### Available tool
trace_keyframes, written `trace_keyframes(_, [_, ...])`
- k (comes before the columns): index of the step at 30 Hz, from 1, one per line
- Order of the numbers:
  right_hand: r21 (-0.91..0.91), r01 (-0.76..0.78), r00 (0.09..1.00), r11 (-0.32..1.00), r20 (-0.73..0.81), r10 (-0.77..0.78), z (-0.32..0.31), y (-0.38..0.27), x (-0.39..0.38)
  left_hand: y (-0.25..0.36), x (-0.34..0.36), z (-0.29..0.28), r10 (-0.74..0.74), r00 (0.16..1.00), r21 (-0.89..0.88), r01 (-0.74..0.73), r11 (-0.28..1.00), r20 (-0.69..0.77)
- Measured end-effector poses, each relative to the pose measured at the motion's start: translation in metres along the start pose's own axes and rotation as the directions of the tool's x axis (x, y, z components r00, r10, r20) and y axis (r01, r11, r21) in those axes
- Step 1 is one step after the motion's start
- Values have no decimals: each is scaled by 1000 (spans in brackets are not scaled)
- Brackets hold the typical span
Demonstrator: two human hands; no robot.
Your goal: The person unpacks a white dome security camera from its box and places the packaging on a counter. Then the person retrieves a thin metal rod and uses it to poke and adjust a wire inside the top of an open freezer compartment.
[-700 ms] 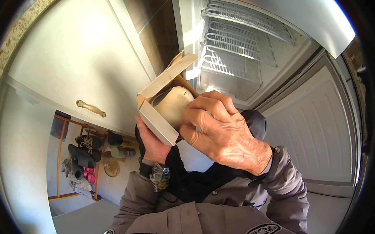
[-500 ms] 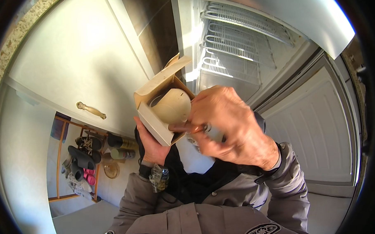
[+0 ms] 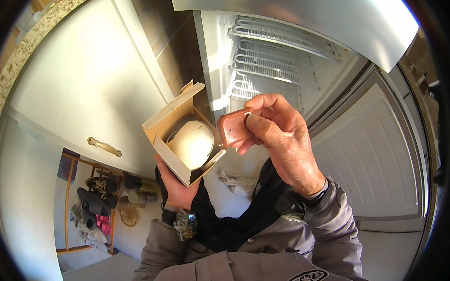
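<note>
An open cardboard box (image 3: pixel 164 151) rests in my left hand (image 3: pixel 180 194), which grips it from below and the left. Inside lies a cream, rounded object (image 3: pixel 192 144), smooth and partly sunk in the box. Just right of the box, my right hand (image 3: pixel 284 143) pinches a small reddish-brown, rounded-square piece (image 3: pixel 232 128) between thumb and fingers, tilted toward me.
A cream cabinet door (image 3: pixel 74 71) with a brass handle (image 3: pixel 104 145) is at the left. An open fridge-freezer with wire shelves (image 3: pixel 267 60) stands ahead, its lower panel (image 3: pixel 364 155) at the right. A shoe rack (image 3: pixel 91 204) with several shoes sits low at the left.
My right hand has drawn back from inside the box and turned upward, now showing the reddish-brown piece. The box has shifted slightly down and left in the view.
</note>
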State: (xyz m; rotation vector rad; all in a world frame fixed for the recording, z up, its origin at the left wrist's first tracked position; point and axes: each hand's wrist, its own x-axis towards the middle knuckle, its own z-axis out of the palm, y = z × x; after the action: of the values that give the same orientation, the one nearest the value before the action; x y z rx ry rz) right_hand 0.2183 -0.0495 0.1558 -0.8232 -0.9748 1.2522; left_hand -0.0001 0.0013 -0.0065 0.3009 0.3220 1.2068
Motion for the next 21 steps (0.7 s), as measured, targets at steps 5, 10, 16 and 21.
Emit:
trace_keyframes(5, [15, -23, 999, 1000, 46, 22, -3, 6, 1, -2, 3, -8, 26, 999, -9, -26, 1000, 37])
trace_keyframes(10, [-16, 70, 997, 997, -20, -71, -8, 13, 3, -2, -7, -23, -4, 995, -118, -7, 993, -95])
trace_keyframes(16, [-87, 102, 990, 991, -88, -109, -18, 27, 8, -2, -18, 0, -77, 986, 22, 75, 997, 148])
trace_keyframes(21, [-127, 78, 989, 989, -113, -92, -27, 51, 9, -2, -28, 26, -126, 971, 45, 120, 992, 201])
